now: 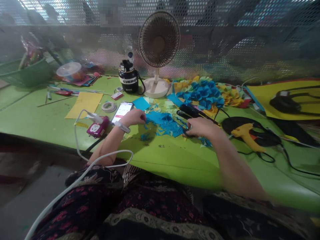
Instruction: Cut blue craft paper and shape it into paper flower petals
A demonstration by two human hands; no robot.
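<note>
My right hand (203, 128) is closed round the dark handles of a pair of scissors (188, 132), low over the table beside blue paper scraps (172, 130). My left hand (135, 116), with a pale band on the wrist, is closed at the left edge of a blue paper piece (155, 117). Its fingertips are pressed together, and what they hold, if anything, is too small to make out. Among the scraps between the hands sits a small blue paper flower (166, 117). Just left of my left hand lies a lit phone (121, 112).
A fan (159, 40) and black bottle (128, 78) stand behind. Blue and yellow paper flowers (202, 91) pile up right of them, near a black hair-straightener-like tool (191, 111). A yellow glue gun (246, 136) lies right. A white cable (82, 176) crosses from a purple socket block (98, 128).
</note>
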